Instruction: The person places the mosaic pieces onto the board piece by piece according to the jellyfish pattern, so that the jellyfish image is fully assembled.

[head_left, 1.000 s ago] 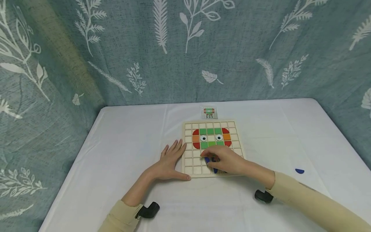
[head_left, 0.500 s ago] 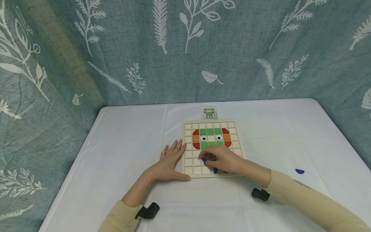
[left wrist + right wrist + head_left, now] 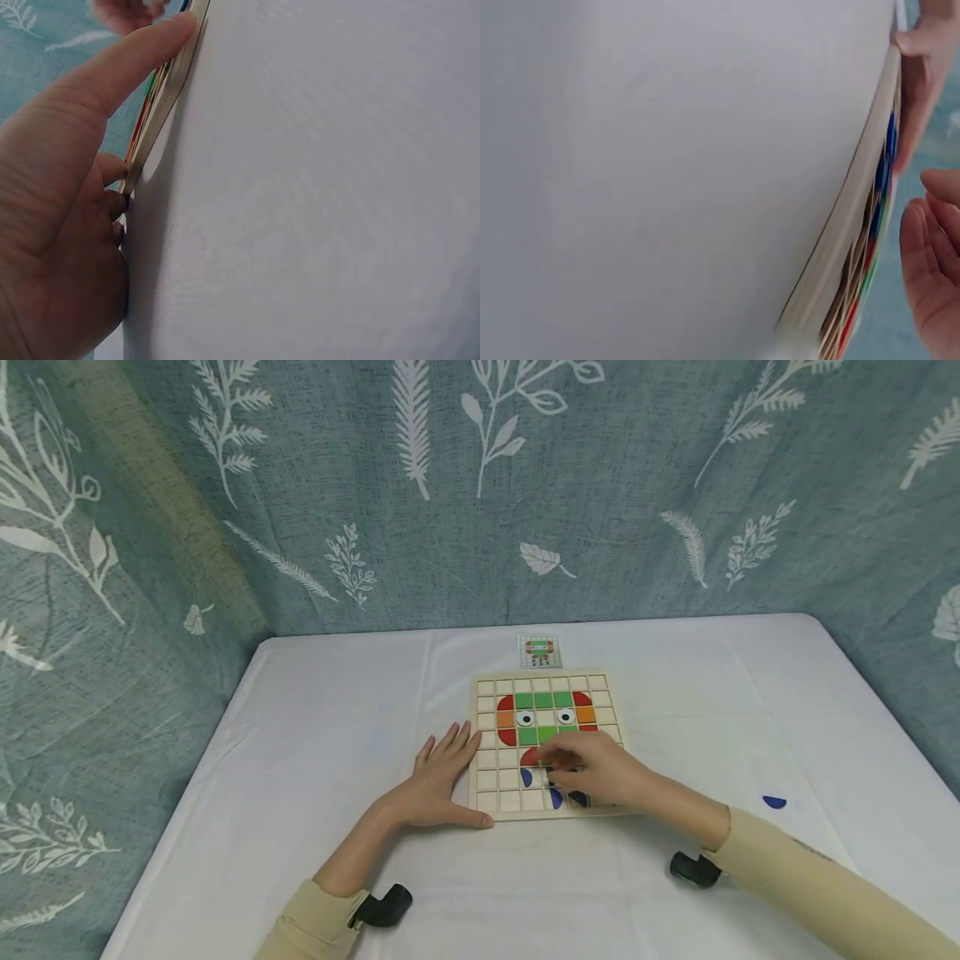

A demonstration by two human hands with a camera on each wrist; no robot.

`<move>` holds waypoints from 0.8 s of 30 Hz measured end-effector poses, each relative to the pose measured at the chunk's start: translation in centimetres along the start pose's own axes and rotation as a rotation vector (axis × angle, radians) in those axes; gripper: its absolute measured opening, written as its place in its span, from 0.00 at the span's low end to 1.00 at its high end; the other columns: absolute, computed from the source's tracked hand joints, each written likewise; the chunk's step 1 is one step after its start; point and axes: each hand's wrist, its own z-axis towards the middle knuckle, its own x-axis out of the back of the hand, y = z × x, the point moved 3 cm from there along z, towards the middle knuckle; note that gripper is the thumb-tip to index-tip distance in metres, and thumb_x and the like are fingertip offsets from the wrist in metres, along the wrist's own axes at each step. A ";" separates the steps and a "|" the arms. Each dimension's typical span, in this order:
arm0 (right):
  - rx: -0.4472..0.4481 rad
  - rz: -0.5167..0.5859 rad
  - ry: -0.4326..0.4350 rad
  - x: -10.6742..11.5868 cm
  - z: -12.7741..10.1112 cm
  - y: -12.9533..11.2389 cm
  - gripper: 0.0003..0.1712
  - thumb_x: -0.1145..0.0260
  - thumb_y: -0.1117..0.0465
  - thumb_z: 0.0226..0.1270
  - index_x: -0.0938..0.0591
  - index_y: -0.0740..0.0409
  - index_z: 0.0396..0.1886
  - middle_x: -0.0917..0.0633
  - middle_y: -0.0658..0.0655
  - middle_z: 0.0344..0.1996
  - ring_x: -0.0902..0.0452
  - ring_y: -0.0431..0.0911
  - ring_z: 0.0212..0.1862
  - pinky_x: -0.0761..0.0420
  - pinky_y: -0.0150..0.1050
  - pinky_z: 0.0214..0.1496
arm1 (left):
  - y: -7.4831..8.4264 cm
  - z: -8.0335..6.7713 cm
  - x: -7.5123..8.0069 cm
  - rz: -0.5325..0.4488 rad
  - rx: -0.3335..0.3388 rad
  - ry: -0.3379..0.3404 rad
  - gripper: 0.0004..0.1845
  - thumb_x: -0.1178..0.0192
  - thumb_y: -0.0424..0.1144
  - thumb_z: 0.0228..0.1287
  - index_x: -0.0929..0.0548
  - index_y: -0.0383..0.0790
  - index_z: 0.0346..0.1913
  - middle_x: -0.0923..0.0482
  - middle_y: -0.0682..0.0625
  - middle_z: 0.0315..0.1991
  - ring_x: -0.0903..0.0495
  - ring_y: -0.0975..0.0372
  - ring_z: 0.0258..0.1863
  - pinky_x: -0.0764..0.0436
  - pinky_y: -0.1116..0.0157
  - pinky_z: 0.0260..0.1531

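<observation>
A wooden grid board (image 3: pixel 486 781) lies on the table, with green, red and orange pieces and two eye tiles (image 3: pixel 526 718) forming a face. My left hand (image 3: pixel 435 785) is spread along its left edge, thumb (image 3: pixel 142 64) at the near corner. Over the board's lower right hovers my right hand (image 3: pixel 600 768), fingers loosely bent. In the right wrist view a gap shows between its thumb and fingers, with nothing held. Just left of its fingertips are a red piece (image 3: pixel 528 757) and a blue half-round piece (image 3: pixel 527 777). Another blue piece (image 3: pixel 556 798) sits below; the hand hides nearby cells.
A small picture card (image 3: pixel 540 652) showing a similar face lies behind the board. One loose blue half-round piece (image 3: pixel 774 802) rests on the white tablecloth (image 3: pixel 697 693) to the right. A patterned curtain (image 3: pixel 450 560) hangs behind the table.
My right hand first shifted slightly left with a blue piece at its fingertips, then released it in a cell and drew back right, uncovering a red piece. My left hand stayed put.
</observation>
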 end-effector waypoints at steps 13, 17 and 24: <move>-0.185 -0.226 0.192 7.3 -11.4 4.7 0.15 0.27 0.67 0.58 0.15 0.55 0.46 0.15 0.48 0.41 0.23 0.39 0.40 0.19 0.34 0.40 | 0.0 0.0 -0.1 -0.004 0.007 -0.001 0.65 0.28 0.62 0.46 0.56 0.38 0.78 0.68 0.45 0.79 0.72 0.54 0.76 0.70 0.46 0.70; -0.247 -0.312 0.196 9.2 -15.0 6.4 0.17 0.25 0.64 0.56 0.15 0.56 0.46 0.16 0.49 0.41 0.25 0.38 0.41 0.20 0.34 0.37 | 0.0 0.0 0.0 -0.006 0.002 -0.001 0.65 0.28 0.62 0.46 0.56 0.38 0.78 0.68 0.45 0.79 0.72 0.54 0.76 0.70 0.46 0.70; -0.350 -0.381 0.149 11.3 -19.2 8.1 0.20 0.22 0.62 0.50 0.16 0.58 0.44 0.17 0.49 0.40 0.29 0.31 0.38 0.21 0.32 0.35 | 0.0 0.1 -0.1 -0.007 0.004 -0.002 0.65 0.27 0.62 0.46 0.56 0.38 0.78 0.68 0.45 0.79 0.72 0.54 0.76 0.70 0.46 0.70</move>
